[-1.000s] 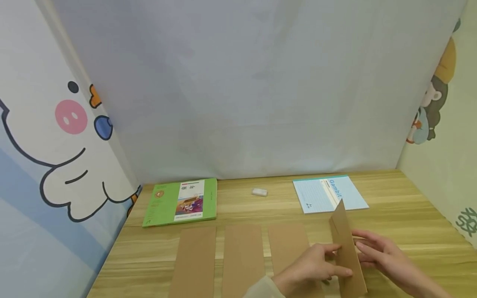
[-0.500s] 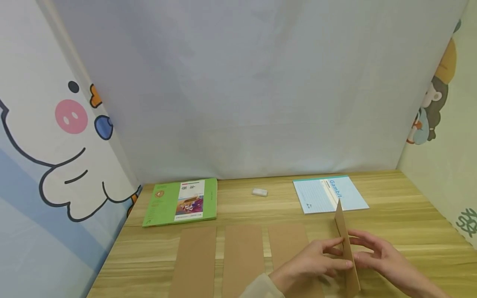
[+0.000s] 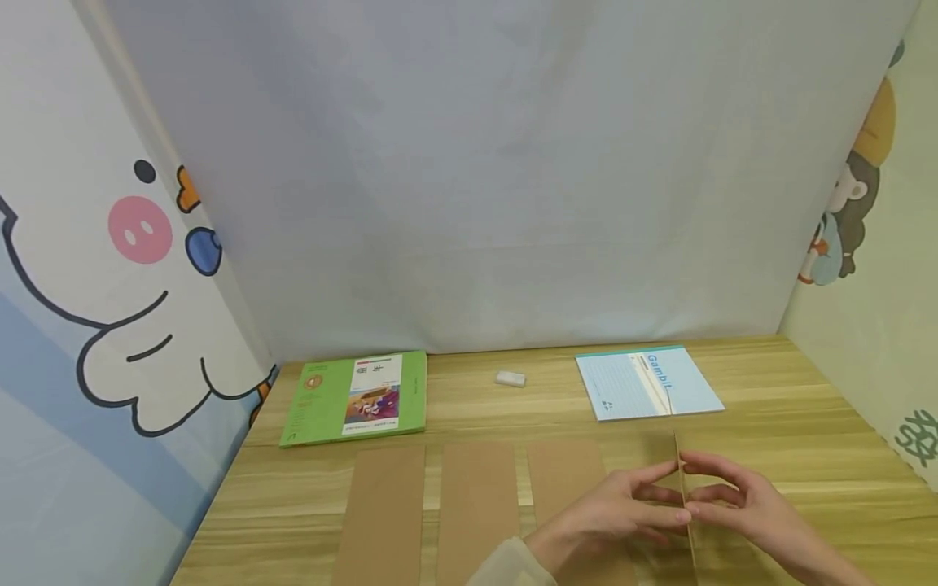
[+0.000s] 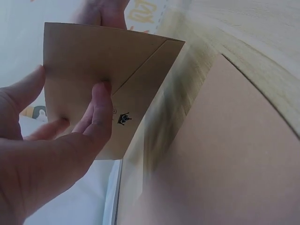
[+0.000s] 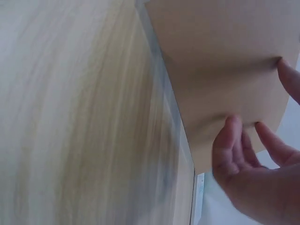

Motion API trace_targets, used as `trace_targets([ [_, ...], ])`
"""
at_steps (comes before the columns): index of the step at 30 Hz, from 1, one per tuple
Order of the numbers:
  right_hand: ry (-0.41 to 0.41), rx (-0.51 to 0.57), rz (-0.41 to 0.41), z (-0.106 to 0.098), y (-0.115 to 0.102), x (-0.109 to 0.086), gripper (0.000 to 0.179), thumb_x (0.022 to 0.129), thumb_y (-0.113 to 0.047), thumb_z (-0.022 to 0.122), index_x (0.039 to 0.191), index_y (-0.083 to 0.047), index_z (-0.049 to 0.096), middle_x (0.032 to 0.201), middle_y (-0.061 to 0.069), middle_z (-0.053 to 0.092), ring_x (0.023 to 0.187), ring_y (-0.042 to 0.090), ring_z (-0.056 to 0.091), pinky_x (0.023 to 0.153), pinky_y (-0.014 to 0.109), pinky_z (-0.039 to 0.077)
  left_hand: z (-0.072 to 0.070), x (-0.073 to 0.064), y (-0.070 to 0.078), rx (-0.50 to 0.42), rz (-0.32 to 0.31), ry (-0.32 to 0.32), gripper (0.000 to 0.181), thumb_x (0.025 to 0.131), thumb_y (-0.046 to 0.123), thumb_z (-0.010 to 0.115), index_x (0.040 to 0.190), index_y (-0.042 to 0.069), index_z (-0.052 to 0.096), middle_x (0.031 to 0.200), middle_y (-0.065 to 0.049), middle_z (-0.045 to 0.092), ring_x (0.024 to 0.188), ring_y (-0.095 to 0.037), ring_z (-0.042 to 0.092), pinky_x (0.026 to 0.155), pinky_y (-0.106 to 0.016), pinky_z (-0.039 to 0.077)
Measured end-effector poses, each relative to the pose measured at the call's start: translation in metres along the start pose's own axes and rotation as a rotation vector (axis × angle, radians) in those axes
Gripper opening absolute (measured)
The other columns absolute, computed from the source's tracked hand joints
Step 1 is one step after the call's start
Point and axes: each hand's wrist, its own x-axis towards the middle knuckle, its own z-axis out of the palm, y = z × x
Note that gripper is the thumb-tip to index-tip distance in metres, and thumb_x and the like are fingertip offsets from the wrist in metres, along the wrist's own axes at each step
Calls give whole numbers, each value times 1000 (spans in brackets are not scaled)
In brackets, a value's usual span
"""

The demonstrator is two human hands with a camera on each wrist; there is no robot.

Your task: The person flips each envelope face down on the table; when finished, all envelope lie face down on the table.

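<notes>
Between my two hands, a brown kraft-paper envelope stands on its long edge, seen almost edge-on in the head view. A diagonal seam and a small black crown print show on its left face in the left wrist view. My left hand holds that face, its thumb at the upper edge and bent fingers against the paper. Opposite it, my right hand holds the plain right face, thumb and fingertips pressed on it in the right wrist view. The envelope's near end runs out of the head view.
Left of the hands, several flat brown pieces lie in a row, one a middle piece; my left arm overlaps the right one. Farther back are a green book, a small white eraser and a blue notebook. Fabric walls surround the table.
The envelope has turned from leaning with its left face showing to upright and edge-on. The fingers of both hands have drawn closer together on either side of it.
</notes>
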Motion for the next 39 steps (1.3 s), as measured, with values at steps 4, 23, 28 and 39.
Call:
trace_targets([
  [4,54,-98,34,0,1,1,62,90,-9,65,143,2,34,138,27,35,114,38,48,78,42,50,-1,-1,1,-60,1,-20,58,92,-3,60,145,12,41,119,-11,61,89,-25,67,77,-39,54],
  [23,3,-43,133,0,4,5,73,92,-15,64,149,-2,20,140,41,23,109,44,55,77,47,51,-9,-4,1,-128,95,-12,63,84,-19,56,141,6,45,110,-11,65,90,-26,65,78,-38,53],
  [28,95,-108,105,0,7,5,72,88,-14,70,145,3,29,136,38,36,95,26,65,75,34,51,-7,-4,-1,-126,114,32,55,87,-13,56,139,4,48,106,-13,67,88,-26,65,75,-36,54],
  [39,136,-187,58,-5,12,3,70,84,-8,74,139,10,34,120,33,50,86,18,65,68,31,53,2,-1,-4,-11,119,142,45,88,-12,58,131,-2,54,98,-12,69,78,-23,67,66,-38,56],
])
